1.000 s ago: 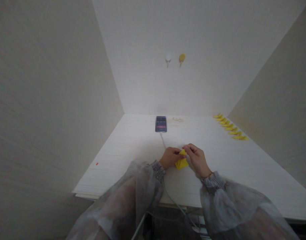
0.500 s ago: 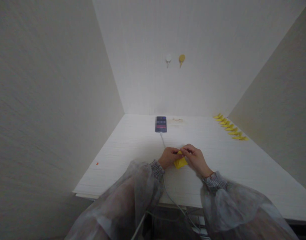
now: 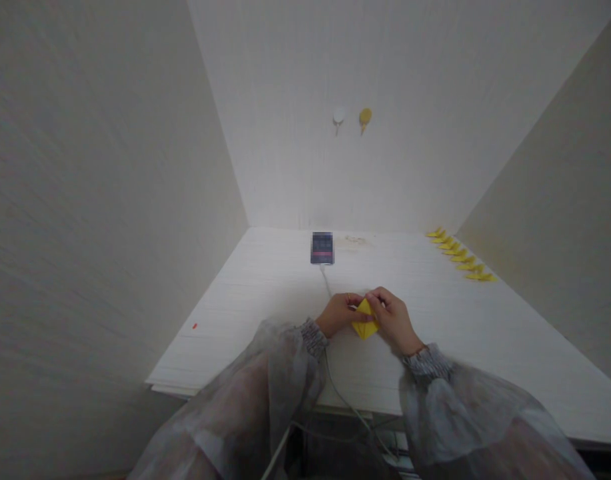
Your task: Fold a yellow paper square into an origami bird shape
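Between my two hands is a piece of folded yellow paper (image 3: 366, 330), shaped like a small diamond with a crease down its lower part. My left hand (image 3: 339, 313) is closed on its left side, the thumb lying across the front. At the upper right edge, my right hand (image 3: 391, 317) pinches the paper near its top point. Some of the paper is covered by my fingers. Several folded yellow paper pieces (image 3: 460, 255), with pointed ends, lie in a slanting row at the table's back right.
A phone with a blurred screen (image 3: 322, 248) lies at the back of the white table (image 3: 265, 280), its cable (image 3: 338, 393) running past my left wrist. A small red bit (image 3: 194, 326) is at the left. White and yellow hooks (image 3: 365, 117) are on the back wall.
The folded yellow paper has shifted slightly right and turned, so its diamond front shows more. My right fingers have moved a little right along its top; my left hand stays nearly in place.
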The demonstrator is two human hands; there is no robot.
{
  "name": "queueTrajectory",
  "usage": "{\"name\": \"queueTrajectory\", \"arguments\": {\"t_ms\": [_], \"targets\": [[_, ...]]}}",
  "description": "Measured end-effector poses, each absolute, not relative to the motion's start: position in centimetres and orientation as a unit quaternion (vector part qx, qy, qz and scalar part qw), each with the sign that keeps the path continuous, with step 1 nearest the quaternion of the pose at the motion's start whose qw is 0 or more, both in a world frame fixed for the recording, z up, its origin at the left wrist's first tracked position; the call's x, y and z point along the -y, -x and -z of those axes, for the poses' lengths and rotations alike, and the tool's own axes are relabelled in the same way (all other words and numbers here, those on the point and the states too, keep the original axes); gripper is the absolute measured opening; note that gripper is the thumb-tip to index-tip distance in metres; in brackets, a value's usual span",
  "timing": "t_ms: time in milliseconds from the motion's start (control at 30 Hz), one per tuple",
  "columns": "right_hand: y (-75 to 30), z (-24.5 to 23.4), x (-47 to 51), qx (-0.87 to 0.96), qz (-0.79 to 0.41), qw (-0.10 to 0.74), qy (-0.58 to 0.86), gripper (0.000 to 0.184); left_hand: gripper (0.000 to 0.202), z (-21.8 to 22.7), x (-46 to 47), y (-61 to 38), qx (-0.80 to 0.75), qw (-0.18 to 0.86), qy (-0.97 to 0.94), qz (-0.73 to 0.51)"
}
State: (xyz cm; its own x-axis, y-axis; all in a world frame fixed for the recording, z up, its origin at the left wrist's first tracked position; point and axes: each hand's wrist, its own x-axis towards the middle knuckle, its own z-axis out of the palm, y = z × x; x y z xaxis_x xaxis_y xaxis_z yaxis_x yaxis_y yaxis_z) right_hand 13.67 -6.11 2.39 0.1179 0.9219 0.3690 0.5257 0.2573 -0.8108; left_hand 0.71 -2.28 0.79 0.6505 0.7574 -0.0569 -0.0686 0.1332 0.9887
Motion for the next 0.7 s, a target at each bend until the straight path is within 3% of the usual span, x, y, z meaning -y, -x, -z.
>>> {"name": "queueTrajectory", "arguments": {"t_ms": [333, 567, 700], "targets": [[-14.9, -2.1, 5.7, 0.691, -0.225, 0.464, 0.506, 0.011, 0.048, -0.7, 1.6, -0.6, -0.284, 0.702, -0.518, -0.398], [-14.9, -1.2, 5.2, 0.590, -0.357, 0.477, 0.545, 0.023, 0.049, -0.5, 1.4, -0.5, -0.309, 0.671, -0.541, -0.403], [-14.8, -1.2, 5.3, 0.582, -0.344, 0.475, 0.563, 0.024, 0.046, -0.6, 1.6, -0.5, -0.361, 0.609, -0.574, -0.411]]}}
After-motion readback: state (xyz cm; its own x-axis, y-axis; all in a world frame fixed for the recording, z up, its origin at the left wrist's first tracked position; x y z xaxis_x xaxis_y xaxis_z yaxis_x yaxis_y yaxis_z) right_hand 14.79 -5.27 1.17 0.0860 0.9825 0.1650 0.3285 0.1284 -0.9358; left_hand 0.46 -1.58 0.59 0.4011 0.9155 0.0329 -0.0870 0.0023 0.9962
